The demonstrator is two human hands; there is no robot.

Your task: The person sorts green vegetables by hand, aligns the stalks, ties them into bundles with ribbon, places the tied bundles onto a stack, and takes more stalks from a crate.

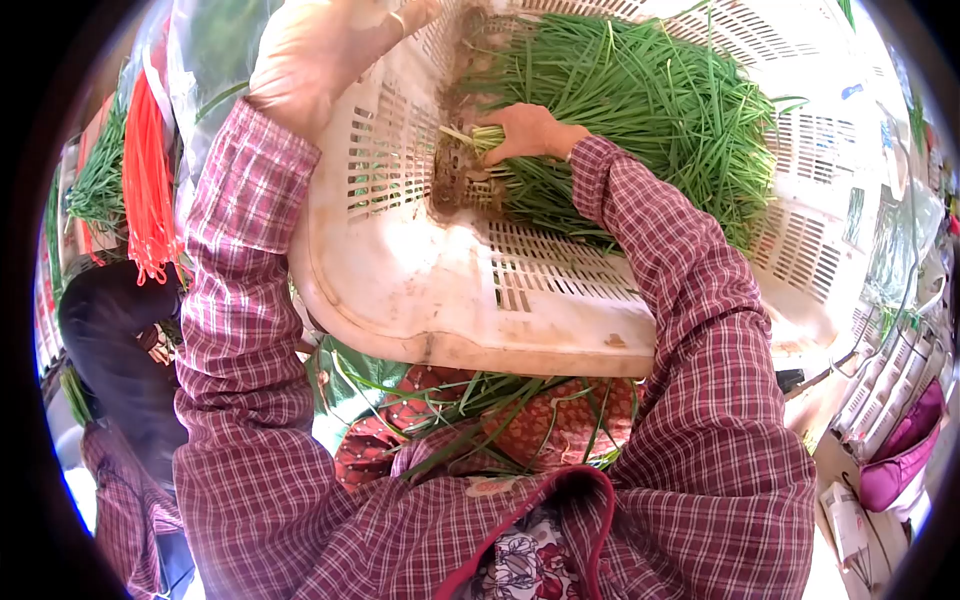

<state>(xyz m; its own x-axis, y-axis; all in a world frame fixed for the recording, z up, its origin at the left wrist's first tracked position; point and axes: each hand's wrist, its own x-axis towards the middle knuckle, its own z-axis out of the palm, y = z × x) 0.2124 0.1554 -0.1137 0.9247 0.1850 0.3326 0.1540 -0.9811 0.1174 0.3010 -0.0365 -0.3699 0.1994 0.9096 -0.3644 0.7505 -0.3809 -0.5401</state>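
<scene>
Slotted white crate [420,290]; right hand [530,133] pinching green stalks [487,137]; left hand [318,50] alongside (grip unclear).

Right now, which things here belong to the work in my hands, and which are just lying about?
In use:
long green leafy stalks
white perforated plastic basket

Apparently lying about:
smooth magenta object at right
bright red hanging strings, untouched
</scene>
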